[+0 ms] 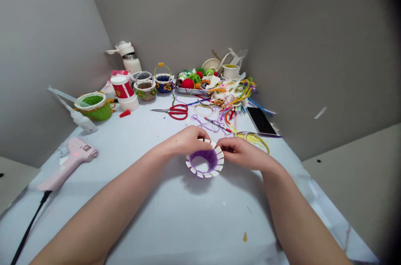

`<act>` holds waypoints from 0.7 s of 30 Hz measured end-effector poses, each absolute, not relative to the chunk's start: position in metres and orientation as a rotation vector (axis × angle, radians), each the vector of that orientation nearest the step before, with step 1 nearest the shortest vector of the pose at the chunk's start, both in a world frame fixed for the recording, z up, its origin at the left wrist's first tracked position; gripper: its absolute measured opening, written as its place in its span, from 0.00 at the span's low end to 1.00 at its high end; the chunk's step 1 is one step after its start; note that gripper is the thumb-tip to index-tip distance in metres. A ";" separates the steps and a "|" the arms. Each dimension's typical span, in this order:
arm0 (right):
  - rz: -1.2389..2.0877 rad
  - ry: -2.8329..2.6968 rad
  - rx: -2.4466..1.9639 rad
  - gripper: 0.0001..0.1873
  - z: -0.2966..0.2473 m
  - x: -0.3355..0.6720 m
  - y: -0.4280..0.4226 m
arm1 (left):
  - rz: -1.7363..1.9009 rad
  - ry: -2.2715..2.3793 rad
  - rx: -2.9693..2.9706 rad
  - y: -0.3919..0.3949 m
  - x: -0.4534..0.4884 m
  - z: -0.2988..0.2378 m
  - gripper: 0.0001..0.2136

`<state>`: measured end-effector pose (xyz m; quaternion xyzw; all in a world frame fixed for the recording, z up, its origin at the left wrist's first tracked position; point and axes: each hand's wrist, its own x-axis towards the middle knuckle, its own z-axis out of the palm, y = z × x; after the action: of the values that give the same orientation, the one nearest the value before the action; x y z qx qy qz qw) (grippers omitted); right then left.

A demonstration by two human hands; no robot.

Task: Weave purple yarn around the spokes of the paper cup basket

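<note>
Toward the near edge of your pale blue bench (188, 223), a small tan stain (245, 237) marks the surface. Off to your left lies a pale pink glue gun (70, 160), its red light lit and its black cable (31, 223) trailing toward you. Between your hands is a round basket of white slats and purple weave (214, 159), mouth upward. Your left hand (194, 139) grasps its far rim, fingers bent over the slats; your right hand (241, 153) curls in at its right side, and whether those fingers pinch it or merely touch it, I cannot tell. Farther out, a slim pen with red ends (218, 124) lies among loose purple yarn (200, 122), a dark-screened phone (261, 121) to its right, red-handled metal scissors (175, 111) to its left. Past these, a green woven basket (103, 110) stands on the left; toward the back wall, a shallow metal tray (191, 90) holds colored yarn balls (188, 84).
</note>
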<state>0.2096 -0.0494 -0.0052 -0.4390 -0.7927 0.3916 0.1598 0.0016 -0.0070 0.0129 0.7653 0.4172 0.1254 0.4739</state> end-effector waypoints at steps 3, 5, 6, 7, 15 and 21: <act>1.115 -2.244 -1.264 0.09 -0.006 0.212 -0.047 | 0.327 1.104 1.901 -0.007 0.001 0.011 0.10; 1.104 -2.230 -1.274 0.09 -0.006 0.213 -0.046 | 0.339 1.147 1.918 -0.007 -0.001 0.013 0.10; 1.099 -2.228 -1.276 0.10 -0.006 0.213 -0.046 | 0.330 1.150 1.925 -0.007 -0.003 0.014 0.11; 1.096 -2.231 -1.277 0.10 -0.006 0.213 -0.046 | 0.315 1.140 1.926 -0.007 -0.004 0.016 0.11; 1.090 -2.232 -1.300 0.09 -0.007 0.209 -0.047 | 0.347 0.919 1.979 -0.006 0.002 0.016 0.13; 1.199 -2.056 -1.381 0.13 -0.002 0.221 -0.048 | 0.372 1.038 1.999 -0.009 0.009 0.009 0.11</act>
<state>0.2211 -0.0475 -0.0022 -0.4923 -0.7331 0.4273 0.1938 0.0085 -0.0094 0.0094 0.7962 0.4135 0.1481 0.4161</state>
